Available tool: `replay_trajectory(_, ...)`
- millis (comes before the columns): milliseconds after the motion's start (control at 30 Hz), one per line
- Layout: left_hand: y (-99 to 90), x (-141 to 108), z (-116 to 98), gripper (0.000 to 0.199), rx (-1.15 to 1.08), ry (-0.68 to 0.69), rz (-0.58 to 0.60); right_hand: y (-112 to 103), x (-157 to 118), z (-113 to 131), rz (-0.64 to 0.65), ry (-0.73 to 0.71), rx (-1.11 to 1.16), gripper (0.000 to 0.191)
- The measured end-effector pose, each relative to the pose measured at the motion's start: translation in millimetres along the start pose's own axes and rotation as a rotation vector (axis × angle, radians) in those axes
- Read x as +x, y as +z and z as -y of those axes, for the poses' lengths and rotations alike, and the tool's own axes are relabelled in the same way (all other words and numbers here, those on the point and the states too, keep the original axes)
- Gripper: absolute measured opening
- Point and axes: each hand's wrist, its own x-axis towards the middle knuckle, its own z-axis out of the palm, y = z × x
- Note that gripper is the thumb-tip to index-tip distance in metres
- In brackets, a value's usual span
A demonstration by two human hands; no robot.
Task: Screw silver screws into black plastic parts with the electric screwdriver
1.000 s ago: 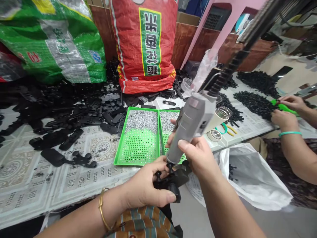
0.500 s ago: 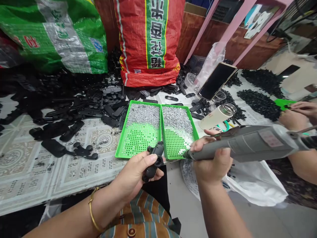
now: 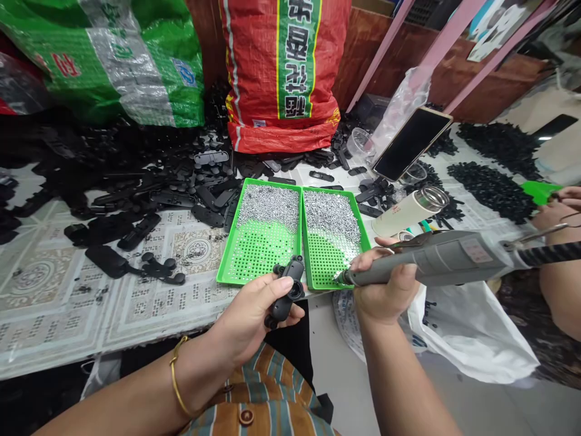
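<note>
My left hand (image 3: pixel 263 306) is closed on a black plastic part (image 3: pixel 284 303) with round lobes and a ring-shaped opening, held in front of the trays. My right hand (image 3: pixel 385 287) grips a grey electric screwdriver (image 3: pixel 436 260), its tip pointing left at the lower right corner of the right green tray (image 3: pixel 333 266). Beside it lies the left green tray (image 3: pixel 222 266). Both trays have grids of holes, with small silver screws (image 3: pixel 267 203) heaped at the far end and some sitting in the holes.
Black plastic parts (image 3: pixel 113 212) pile up on the left of the table. Behind stand a red sack (image 3: pixel 254 79) and a green sack (image 3: pixel 149 66). To the right are a cream bottle (image 3: pixel 403 215), a propped phone (image 3: pixel 411 142) and a co-worker's hands (image 3: pixel 558 212). A white bag (image 3: pixel 481 333) hangs below.
The view has shifted slightly, so the sacks and table things sit a little further right and higher. Both hands keep their hold, and the screwdriver has become more level.
</note>
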Motion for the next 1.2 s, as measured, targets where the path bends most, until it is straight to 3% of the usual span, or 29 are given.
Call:
replay_trajectory(733, 0.5, -1.1, 0.2, 0.031, 0.002, 0.010, -0.008, -1.2, 3.0, 3.3, 0.020, -0.019, 0.107, 0.041)
replay_trajectory(933, 1.1, -0.6, 1.2, 0.028, -0.033, 0.019, -0.006, 5.7, 9.6, 37.0, 0.013, -0.005, 0.202, 0.047)
replay_trajectory(1100, 2.0, -1.0, 3.0, 0.027, -0.049, 0.026, 0.001, 18.6, 2.8, 75.4, 0.188, 0.097, 0.373, 0.048)
replay_trajectory(1200, 3.3, 0.3, 3.2, 0.028, -0.048, 0.037, -0.007, 27.1, -2.9, 83.5, 0.250, 0.131, 0.408, 0.047)
